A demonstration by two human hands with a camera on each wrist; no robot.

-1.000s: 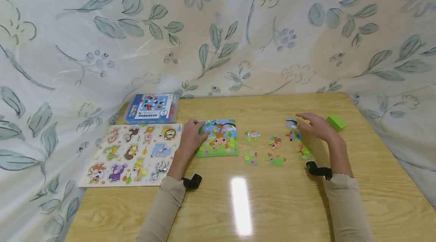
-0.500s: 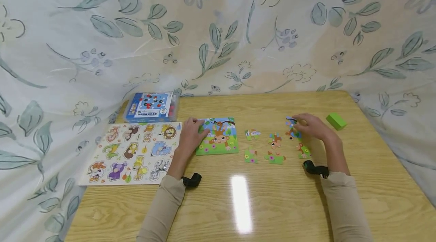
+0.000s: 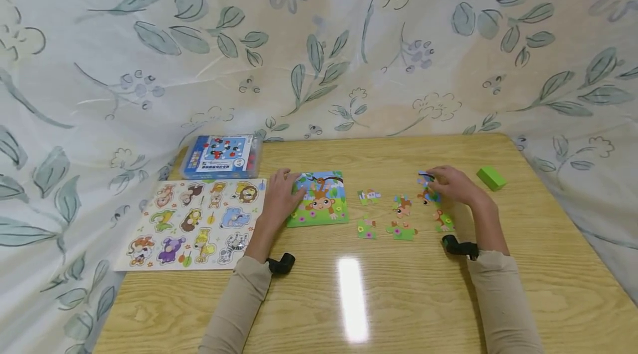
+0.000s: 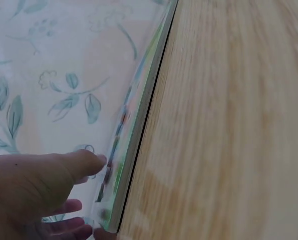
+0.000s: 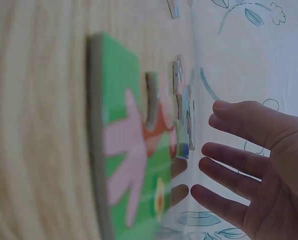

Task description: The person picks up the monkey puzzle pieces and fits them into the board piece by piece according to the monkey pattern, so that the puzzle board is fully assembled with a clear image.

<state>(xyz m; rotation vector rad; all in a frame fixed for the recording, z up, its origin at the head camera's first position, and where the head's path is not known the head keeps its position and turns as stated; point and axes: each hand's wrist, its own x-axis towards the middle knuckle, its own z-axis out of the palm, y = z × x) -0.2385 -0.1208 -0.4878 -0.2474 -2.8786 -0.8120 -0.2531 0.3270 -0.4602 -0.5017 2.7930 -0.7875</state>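
A square monkey picture board (image 3: 321,207) lies flat in the middle of the table. My left hand (image 3: 280,199) rests at its left edge, the thumb by the picture side; in the left wrist view the thumb (image 4: 86,164) is extended beside the board. Several loose jigsaw pieces lie to its right, among them a white-castle piece (image 3: 369,196), a monkey-face piece (image 3: 402,208) and a green corner piece (image 3: 444,222). My right hand (image 3: 456,185) is beside the upper right pieces (image 3: 423,194), partly covering them. In the right wrist view its fingers (image 5: 234,162) are spread, holding nothing.
A flat animal puzzle board (image 3: 194,226) lies on the left, with a clear plastic box (image 3: 221,157) with a molecule-model label behind it. A green block (image 3: 492,178) sits right of my right hand. Floral cloth (image 3: 319,66) hangs behind the wooden table (image 3: 309,298).
My right hand has moved slightly left and its fingers have come in closer to the upper right pieces. My left hand stays at the picture board, and the pieces look unmoved.
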